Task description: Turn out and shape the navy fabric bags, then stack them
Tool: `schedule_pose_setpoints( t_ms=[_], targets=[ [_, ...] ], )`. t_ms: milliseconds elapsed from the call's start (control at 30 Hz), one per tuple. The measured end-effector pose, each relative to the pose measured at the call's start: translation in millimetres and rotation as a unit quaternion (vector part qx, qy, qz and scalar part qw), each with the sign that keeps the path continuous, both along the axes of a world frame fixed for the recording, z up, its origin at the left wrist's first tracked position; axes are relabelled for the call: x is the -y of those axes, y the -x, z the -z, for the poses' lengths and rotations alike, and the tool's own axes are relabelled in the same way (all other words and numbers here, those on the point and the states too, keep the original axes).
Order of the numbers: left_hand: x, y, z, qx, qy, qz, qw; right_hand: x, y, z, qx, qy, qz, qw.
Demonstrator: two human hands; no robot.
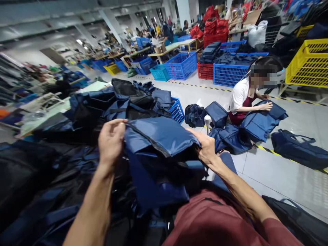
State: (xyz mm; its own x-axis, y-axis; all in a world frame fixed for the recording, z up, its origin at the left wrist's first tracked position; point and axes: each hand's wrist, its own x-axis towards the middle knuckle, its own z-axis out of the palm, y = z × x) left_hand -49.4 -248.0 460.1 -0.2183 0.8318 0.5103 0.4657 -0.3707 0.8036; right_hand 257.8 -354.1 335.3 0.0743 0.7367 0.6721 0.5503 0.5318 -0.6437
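Observation:
A navy blue fabric bag (164, 133) with a dark zipper strip across its top is stretched between my two hands in front of my chest. My left hand (112, 138) pinches its left edge, fingers closed. On the other side, my right hand (206, 145) grips the right corner, thumb on top and fingertips partly hidden under the cloth. Dark blue fabric hangs down below the top panel. Beneath and left of it spreads a heap of navy and black bags (77, 164), blurred in places.
To the right, a person (239, 97) sits low, handling a navy bag (265, 119). More bags (298, 148) lie on the tiled floor. Blue crates (181, 65), a red crate (205, 71) and a yellow crate (309, 65) stand farther back. A blue basket (177, 111) is beyond the heap.

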Motion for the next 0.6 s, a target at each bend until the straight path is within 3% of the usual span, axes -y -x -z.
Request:
schedule_pose_setpoints(
  t_ms=[67,133,200,267,333,400,500,600],
  targets=[
    [17,-25,22.3,-0.016,-0.030,0.026,0.999,9,-8,-3.2,0.037,0.035,0.105,0.993],
    [57,-56,52.7,-0.031,-0.033,0.092,0.995,18,-18,-11.6,0.084,0.057,0.179,0.979],
    [100,-85,90.2,-0.081,-0.009,0.173,0.982,28,-25,-22.4,0.125,0.057,0.208,0.968],
    [123,-105,129.7,-0.149,0.014,0.149,0.977,36,-33,-32.3,0.159,0.052,0.219,0.961],
    [119,-115,164.1,-0.159,0.036,0.111,0.980,44,-41,-40.3,0.180,0.049,0.226,0.956],
    [94,-117,186.2,-0.118,0.065,0.110,0.985,52,-53,-48.0,0.184,0.043,0.233,0.954],
    [54,-120,187.7,-0.122,0.090,0.197,0.969,64,-76,-63.1,0.165,0.028,0.248,0.954],
    [43,-144,159.9,-0.176,0.043,0.314,0.932,75,-107,-76.7,0.120,0.009,0.277,0.953]
  ],
)
